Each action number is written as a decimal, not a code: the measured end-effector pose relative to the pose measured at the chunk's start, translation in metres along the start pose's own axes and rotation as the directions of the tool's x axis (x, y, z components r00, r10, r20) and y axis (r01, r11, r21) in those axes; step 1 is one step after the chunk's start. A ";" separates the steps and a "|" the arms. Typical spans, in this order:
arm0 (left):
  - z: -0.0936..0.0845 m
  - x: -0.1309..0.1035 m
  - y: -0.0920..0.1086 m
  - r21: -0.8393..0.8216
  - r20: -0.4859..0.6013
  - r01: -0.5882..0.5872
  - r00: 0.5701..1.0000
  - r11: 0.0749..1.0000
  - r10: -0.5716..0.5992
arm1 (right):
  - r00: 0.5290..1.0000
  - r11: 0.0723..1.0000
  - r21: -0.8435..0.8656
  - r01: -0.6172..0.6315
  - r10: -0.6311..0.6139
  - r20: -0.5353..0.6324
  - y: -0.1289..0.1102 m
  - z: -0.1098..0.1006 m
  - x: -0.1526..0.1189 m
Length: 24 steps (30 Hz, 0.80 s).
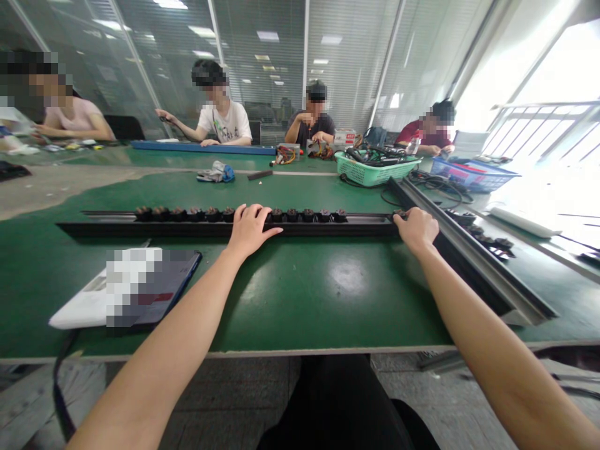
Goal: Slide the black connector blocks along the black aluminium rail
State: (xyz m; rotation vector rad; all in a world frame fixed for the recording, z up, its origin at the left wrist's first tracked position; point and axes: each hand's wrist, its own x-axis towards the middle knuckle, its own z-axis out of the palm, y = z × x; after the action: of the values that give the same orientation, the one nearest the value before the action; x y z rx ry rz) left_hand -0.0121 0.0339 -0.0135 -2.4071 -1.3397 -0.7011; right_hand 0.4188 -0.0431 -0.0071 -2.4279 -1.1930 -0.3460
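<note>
A long black metal rail [201,230] lies crosswise on the green table. A row of small black round parts [292,215], like socket inserts, sits in its channel. My left hand [250,228] lies over the middle of the rail, fingers bent across the top and thumb along the front side, gripping it. Some of the round parts are hidden under that hand. At the rail's right end, my right hand [419,228] is closed with the thumb pressed on a small dark part, mostly covered by the fingers.
Another long rail [487,256] runs along the right, with several loose black parts [497,244] beyond it. A tablet [182,275] and white pouch [89,300] lie front left. Behind are gloves [216,172], a green basket [375,172], a blue basket [473,178] and several people.
</note>
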 end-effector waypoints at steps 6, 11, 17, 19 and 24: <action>-0.001 0.000 0.001 0.005 -0.002 0.000 1.000 1.000 0.000 | 1.000 0.997 0.077 -0.007 0.008 -0.006 0.003 0.001 0.000; 0.000 0.000 0.000 -0.004 -0.011 0.001 1.000 1.000 -0.001 | 0.999 1.000 0.022 0.008 -0.007 -0.046 0.000 0.002 -0.001; 0.000 0.000 0.000 -0.021 -0.003 0.003 1.000 1.000 -0.003 | 0.998 1.000 0.008 -0.008 0.009 -0.057 -0.006 0.002 -0.003; 0.000 0.000 0.000 -0.019 -0.003 0.003 1.000 1.000 -0.003 | 0.999 1.000 0.018 -0.014 0.015 -0.049 -0.006 0.002 -0.003; -0.001 0.000 0.001 -0.025 0.004 0.013 1.000 1.000 -0.013 | 0.998 0.997 0.058 -0.043 0.046 -0.044 -0.003 0.003 -0.002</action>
State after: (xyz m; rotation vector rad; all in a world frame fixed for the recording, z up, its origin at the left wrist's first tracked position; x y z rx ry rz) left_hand -0.0113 0.0328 -0.0131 -2.4225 -1.3569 -0.7212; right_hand 0.4157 -0.0412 -0.0096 -2.3813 -1.1129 -0.3467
